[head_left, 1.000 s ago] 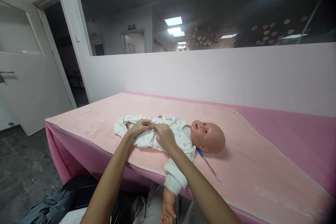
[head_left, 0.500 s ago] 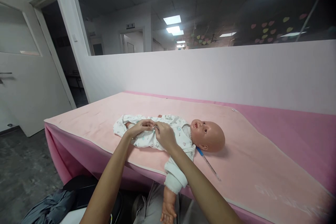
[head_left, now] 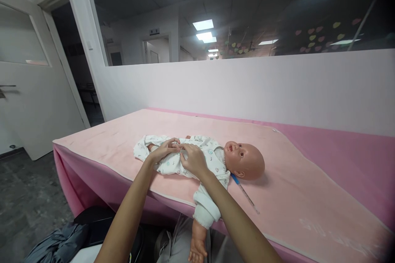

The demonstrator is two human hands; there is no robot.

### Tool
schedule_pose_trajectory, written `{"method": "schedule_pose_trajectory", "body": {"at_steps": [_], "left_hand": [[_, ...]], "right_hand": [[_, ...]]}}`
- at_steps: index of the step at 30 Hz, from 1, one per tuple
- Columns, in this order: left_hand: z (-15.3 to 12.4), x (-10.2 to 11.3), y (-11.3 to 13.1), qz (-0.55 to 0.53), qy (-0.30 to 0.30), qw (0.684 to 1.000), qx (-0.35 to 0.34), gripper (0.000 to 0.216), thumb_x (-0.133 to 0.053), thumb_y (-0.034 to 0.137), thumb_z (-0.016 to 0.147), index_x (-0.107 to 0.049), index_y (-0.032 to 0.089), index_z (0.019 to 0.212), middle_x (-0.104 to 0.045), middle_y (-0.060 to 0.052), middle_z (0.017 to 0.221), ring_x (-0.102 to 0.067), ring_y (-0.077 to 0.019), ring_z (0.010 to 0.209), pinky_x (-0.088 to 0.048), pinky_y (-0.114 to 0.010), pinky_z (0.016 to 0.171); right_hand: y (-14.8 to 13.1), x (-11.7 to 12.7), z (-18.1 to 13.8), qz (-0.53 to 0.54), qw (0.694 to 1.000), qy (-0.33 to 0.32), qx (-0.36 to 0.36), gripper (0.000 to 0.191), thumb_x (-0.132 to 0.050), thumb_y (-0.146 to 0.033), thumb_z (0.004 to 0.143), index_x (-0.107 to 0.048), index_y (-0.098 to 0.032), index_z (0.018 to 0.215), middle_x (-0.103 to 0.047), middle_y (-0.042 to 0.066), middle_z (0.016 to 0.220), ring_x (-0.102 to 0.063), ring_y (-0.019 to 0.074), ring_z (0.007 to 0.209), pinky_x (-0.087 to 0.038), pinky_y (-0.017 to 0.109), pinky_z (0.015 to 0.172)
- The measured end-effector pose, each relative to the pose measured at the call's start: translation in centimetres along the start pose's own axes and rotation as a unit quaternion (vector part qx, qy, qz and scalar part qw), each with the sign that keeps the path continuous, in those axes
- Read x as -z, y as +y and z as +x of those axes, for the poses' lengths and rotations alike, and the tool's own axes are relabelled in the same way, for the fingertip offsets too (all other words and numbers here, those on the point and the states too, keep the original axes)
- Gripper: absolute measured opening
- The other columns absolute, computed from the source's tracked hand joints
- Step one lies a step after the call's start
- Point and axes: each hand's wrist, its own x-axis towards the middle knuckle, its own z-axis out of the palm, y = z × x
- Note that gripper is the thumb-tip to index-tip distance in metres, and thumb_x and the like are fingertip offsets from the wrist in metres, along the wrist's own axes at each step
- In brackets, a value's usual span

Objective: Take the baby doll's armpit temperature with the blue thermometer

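Note:
A baby doll (head_left: 245,160) lies on its back on the table, head to the right, in white printed baby clothes (head_left: 169,166). Over the front of the clothes, my left hand (head_left: 166,148) and my right hand (head_left: 193,159) meet, fingertips nearly touching. Both hands have bent fingers pinching at the garment's front; the small bit between the fingertips is mostly hidden. One doll arm (head_left: 197,240), its sleeve cuff (head_left: 205,209) rolled thick, hangs over the table's near edge beneath my right forearm.
A thin clear stick with a blue end (head_left: 245,193), like a thermometer, lies beside the doll's head. Pale pink cloth (head_left: 308,197) covers the table. Dark grey fabric (head_left: 58,242) lies at lower left. A white wall (head_left: 247,86) with a window stands behind.
My fingers have shifted slightly at the garment's front, and the right fingers look a little more spread. The doll and the stick stay in place.

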Motion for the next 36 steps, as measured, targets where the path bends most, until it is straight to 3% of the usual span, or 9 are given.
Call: {"method": "schedule_pose_trajectory", "body": {"at_steps": [10,20,36], "left_hand": [[-0.25,-0.55,0.45,-0.017,0.005,1.0,0.001,0.038,-0.07,0.021,0.062,-0.045,0.018,0.091,-0.056,0.003,0.07,-0.054,-0.0105,0.063,-0.039,-0.019,0.056],[-0.23,-0.6,0.39,0.021,0.017,0.999,-0.027,0.028,-0.069,0.024,0.063,-0.049,0.015,0.081,-0.056,0.001,0.071,-0.053,-0.0102,0.065,-0.038,-0.02,0.059],[0.13,-0.23,-0.18,0.014,0.047,0.998,-0.033,0.029,-0.071,0.026,0.059,-0.049,0.014,0.072,-0.052,0.003,0.065,-0.05,-0.0088,0.061,-0.036,-0.019,0.058]], "right_hand": [[-0.17,0.34,-0.1,-0.069,0.996,-0.045,0.047,0.028,-0.046,-0.018,0.08,-0.052,-0.02,0.107,-0.06,0.005,0.09,-0.051,0.017,0.084,-0.035,0.029,0.075],[0.04,0.0,-0.12,-0.088,0.994,-0.05,0.042,0.017,-0.045,-0.021,0.084,-0.054,-0.017,0.098,-0.059,0.006,0.087,-0.05,0.0174,0.081,-0.034,0.028,0.072],[0.04,-0.04,-0.14,-0.071,0.996,-0.052,0.032,0.02,-0.047,-0.021,0.085,-0.052,-0.019,0.104,-0.06,0.005,0.088,-0.052,0.0164,0.084,-0.035,0.028,0.075]]}}
